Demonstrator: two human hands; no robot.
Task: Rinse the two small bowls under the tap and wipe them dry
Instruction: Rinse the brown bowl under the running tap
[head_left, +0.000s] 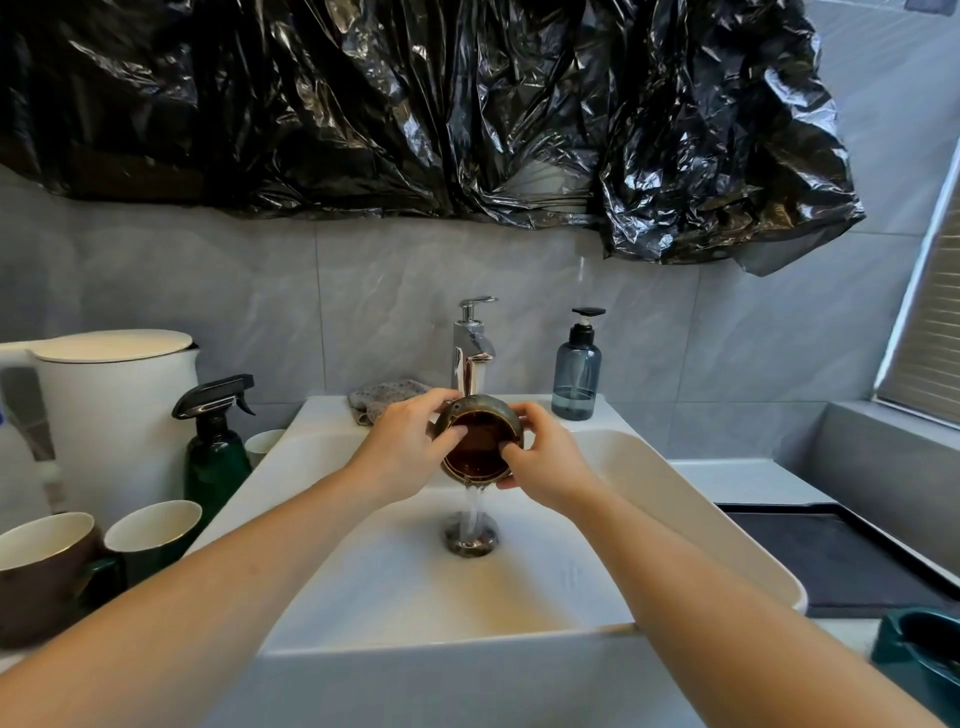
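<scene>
A small dark brown bowl (478, 441) is tilted with its opening toward me, right under the chrome tap (470, 353). My left hand (402, 449) grips its left rim, fingers reaching inside. My right hand (545, 460) holds its right side and lower edge. Water pours off the bowl's bottom edge down to the drain (471, 535) of the white sink (649, 483). A grey cloth (384, 395) lies on the sink's back ledge, left of the tap. A second small bowl is not clearly visible.
Left of the sink stand a white kettle (114, 415), a dark green spray bottle (215, 447) and several mugs (47, 566). A blue soap dispenser (577, 371) sits right of the tap. A black mat (841, 556) and a dark green dish (919, 654) lie on the right counter.
</scene>
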